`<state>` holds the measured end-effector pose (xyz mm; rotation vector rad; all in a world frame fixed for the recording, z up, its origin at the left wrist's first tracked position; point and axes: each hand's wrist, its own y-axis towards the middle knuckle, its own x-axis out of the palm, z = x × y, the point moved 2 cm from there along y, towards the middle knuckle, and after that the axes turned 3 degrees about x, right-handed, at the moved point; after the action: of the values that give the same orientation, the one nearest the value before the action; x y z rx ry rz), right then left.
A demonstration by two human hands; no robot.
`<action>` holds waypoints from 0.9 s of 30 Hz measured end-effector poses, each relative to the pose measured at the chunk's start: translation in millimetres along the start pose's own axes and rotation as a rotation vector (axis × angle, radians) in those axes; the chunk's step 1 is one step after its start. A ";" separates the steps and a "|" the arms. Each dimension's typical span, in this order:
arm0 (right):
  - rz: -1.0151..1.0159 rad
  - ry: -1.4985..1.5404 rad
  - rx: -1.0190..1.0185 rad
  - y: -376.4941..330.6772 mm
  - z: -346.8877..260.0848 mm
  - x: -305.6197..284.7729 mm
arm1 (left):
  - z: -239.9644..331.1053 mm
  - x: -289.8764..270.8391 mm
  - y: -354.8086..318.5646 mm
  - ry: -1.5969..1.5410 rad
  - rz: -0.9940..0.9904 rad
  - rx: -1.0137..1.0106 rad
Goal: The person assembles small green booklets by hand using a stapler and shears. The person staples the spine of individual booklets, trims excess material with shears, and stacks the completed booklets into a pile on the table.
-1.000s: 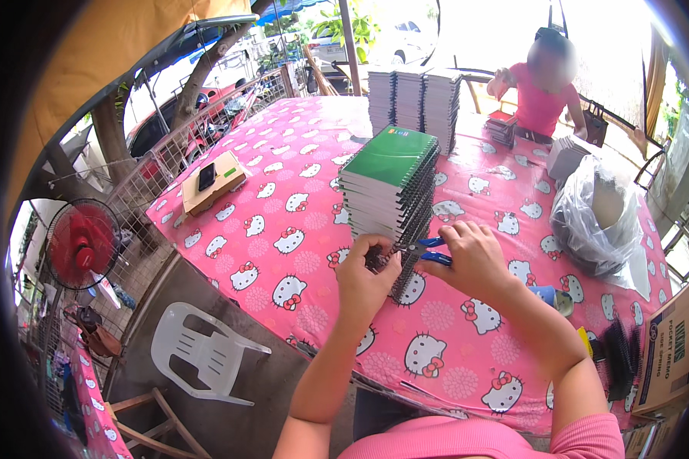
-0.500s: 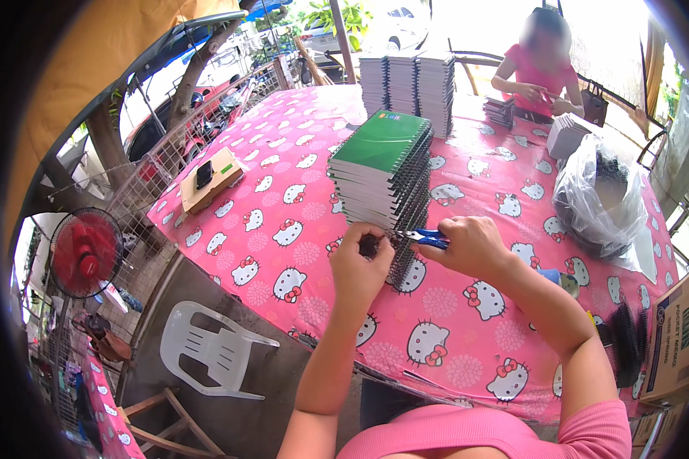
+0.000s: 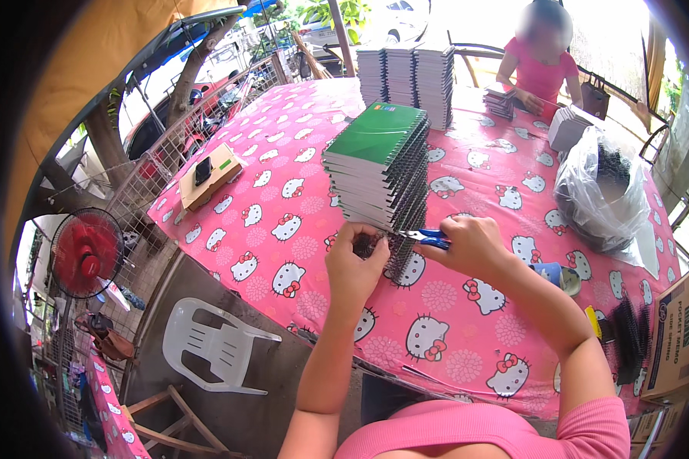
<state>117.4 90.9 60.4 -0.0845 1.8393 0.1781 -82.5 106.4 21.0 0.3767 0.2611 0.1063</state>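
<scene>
Her left hand (image 3: 357, 264) grips the near end of a dark wire spiral (image 3: 394, 256), its length running away toward the green notebook stack (image 3: 379, 164) just beyond. Her right hand (image 3: 471, 243), equally close, is closed on blue-handled pliers (image 3: 425, 237) at the coil

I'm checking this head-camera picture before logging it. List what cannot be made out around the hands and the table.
- Notebook in the left hand: mostly hidden by the fingers and the notebook stack; only its black spiral shows.
- Blue-handled pliers: the right hand covers the handles; the tip is too small to tell.
- Clear plastic bag: dark contents blurred by the plastic.
- Cardboard box: cut off by the fisheye rim at the right.
</scene>
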 end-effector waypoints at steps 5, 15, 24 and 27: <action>0.573 -0.145 -0.286 -3.2 18.3 16.3 | 4.8 6.0 -3.7 -0.022 0.007 0.014; 0.111 -0.020 -0.066 -4.2 3.8 12.3 | -0.3 -1.8 -8.9 0.148 0.072 0.126; 0.158 0.004 -0.121 9.1 7.6 30.9 | -6.6 3.9 -7.0 -0.167 -0.019 -0.195; -0.006 -0.023 -0.034 4.0 5.2 26.8 | -18.2 -0.9 -5.3 -0.202 -0.022 -0.215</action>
<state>114.3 96.6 33.5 -0.1108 1.8129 0.2057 -88.0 107.8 2.8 0.1691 0.0529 0.0726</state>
